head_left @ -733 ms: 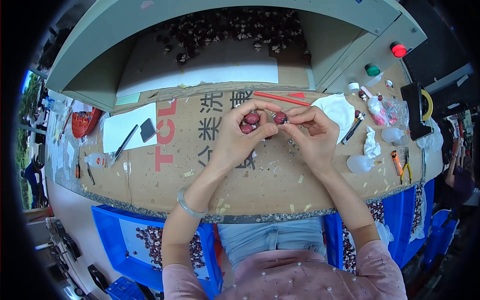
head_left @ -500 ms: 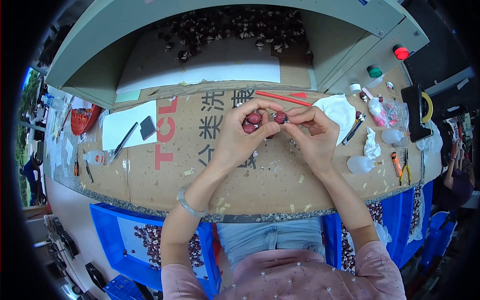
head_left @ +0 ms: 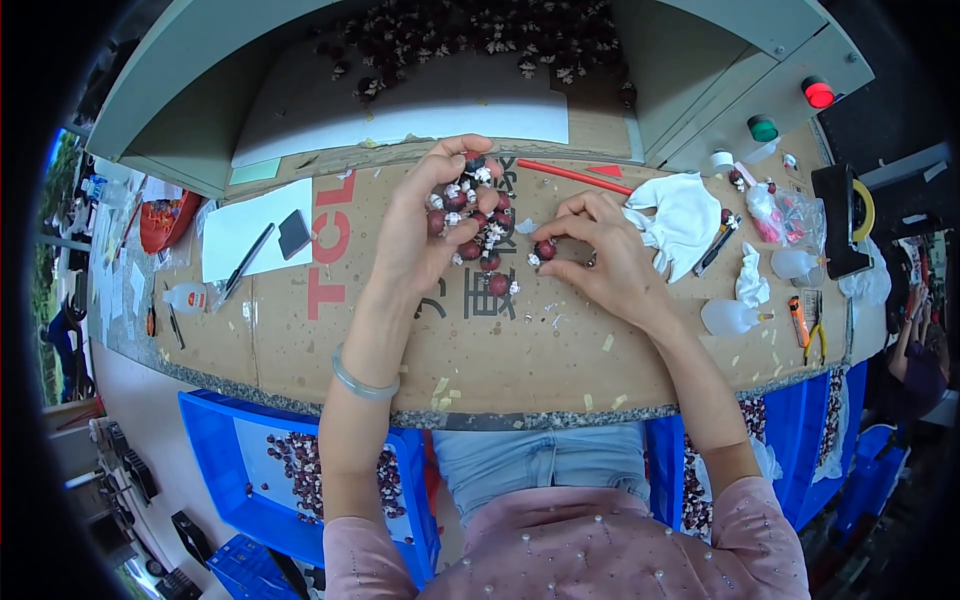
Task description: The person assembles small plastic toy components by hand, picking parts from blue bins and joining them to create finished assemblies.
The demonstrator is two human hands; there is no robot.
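My left hand (head_left: 415, 215) is turned on its side with the fingers curled round a cluster of small dark red round pieces (head_left: 455, 198) with white, frilly tips. More of these show beyond the fingertips, and the lowest piece (head_left: 499, 285) is just over or on the cardboard; I cannot tell which. A single piece of the same kind (head_left: 544, 249) is pinched between the thumb and fingers of my right hand (head_left: 610, 255), a short way right of the cluster. The fingers hide part of the cluster.
Many similar pieces (head_left: 400, 45) lie inside the grey booth at the back. To the right are a white glove (head_left: 672, 215), squeeze bottles (head_left: 735, 317), an orange cutter (head_left: 798, 320) and pliers (head_left: 818, 335). Blue bins (head_left: 215, 440) stand below the table edge (head_left: 540, 420).
My left hand has moved left and turned, showing many more pieces. My right hand has drawn slightly down and apart from it, with one piece between its fingers.
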